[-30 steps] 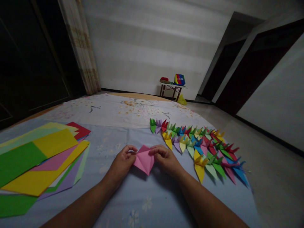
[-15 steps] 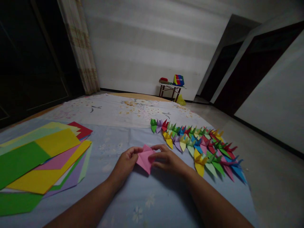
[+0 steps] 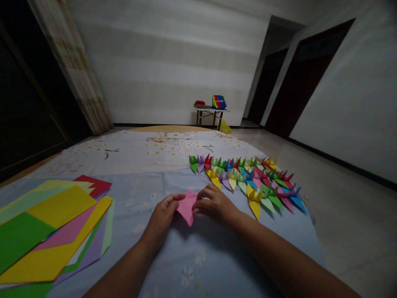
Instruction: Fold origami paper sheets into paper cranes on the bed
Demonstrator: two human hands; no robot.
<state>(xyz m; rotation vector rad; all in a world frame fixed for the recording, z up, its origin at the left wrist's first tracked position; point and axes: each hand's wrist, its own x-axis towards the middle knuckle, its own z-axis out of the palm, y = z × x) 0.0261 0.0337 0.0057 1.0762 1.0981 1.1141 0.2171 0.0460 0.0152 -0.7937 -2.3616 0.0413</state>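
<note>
A partly folded piece of pink origami paper [image 3: 187,207] is held between my two hands, just over the blue part of the tablecloth. My left hand [image 3: 166,213] pinches its left edge between thumb and fingers. On the opposite side, my right hand [image 3: 214,203] grips the right edge with curled fingers, which hide part of that edge. Several rows of finished paper cranes [image 3: 254,200] in many colours stand to the right, beyond my right hand. Left of my left hand lies a spread stack of coloured paper sheets [image 3: 71,203].
A floral tablecloth [image 3: 130,155], white at the back and blue in front, covers the round table. Farther off, a small table [image 3: 211,110] by the wall carries a colourful box [image 3: 218,102] and a red item. A yellow bag [image 3: 224,127] lies beside it.
My view has turned slightly, shifting the room leftward. The pink paper looks narrower now, and the fingers of my right hand have closed in on its right edge.
</note>
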